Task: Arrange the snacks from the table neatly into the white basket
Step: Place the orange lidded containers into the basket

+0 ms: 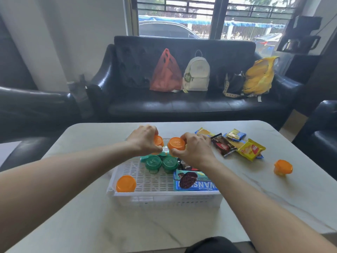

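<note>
Pale marble-look table (273,207); white slotted plastic basket (164,198) centre. Left hand (145,141), right hand (195,150) each pinch an orange-lidded plastic cup (176,143) over its far end. Probably light, rigid, slick; grip lid rims.

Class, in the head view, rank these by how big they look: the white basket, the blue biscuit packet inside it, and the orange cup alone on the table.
1. white basket
2. blue biscuit packet
3. orange cup
</note>
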Demonstrator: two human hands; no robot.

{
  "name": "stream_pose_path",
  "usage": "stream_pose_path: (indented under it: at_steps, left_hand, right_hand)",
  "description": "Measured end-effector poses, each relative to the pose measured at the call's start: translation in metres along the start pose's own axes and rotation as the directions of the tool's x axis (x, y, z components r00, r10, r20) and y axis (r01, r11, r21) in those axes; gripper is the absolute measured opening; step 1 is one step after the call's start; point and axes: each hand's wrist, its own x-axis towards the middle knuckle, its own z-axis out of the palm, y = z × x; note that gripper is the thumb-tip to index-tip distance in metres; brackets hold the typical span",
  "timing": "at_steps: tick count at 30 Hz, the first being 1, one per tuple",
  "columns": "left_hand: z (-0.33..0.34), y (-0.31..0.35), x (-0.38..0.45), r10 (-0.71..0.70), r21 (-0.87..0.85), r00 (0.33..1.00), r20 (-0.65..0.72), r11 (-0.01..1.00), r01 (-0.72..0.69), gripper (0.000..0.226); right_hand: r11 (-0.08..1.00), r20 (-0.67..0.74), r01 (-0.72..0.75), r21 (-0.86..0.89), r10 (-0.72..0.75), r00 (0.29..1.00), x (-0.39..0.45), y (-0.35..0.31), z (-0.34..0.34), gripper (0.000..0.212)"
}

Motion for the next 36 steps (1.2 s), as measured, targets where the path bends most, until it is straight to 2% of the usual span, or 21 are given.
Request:
stream_pose_path:
  at_steps: [14,22,28,36]
  left_hand:
    - [0.002,-0.077,-0.026,-0.096,0.035,0.994,0.054,0.995,0.095,0.062]
    - [0.021,-0.094,-0.012,-0.074,0.027,0.996,0.055,0.997,0.073,0.066]
    - [0.040,-0.101,-0.002,-0.026,0.170,0.999,0.022,0.985,0.022,0.072]
    - [0.052,-0.112,0.014,0.001,0.220,1.000,0.007,0.975,-0.003,0.068]
  right_hand:
    - [0.991,0.076,0.104,0.085,-0.111,0.991,-0.012,-0.059,0.043,0.056]
    - [0.975,0.131,0.190,0.118,-0.205,0.970,-0.017,-0.073,0.059,0.057]
    - [0.975,0.158,0.180,0.133,-0.200,0.967,-0.013,-0.076,0.071,0.057]
    - [0.974,0.169,0.193,0.122,-0.212,0.963,-0.008,-0.073,0.093,0.060]
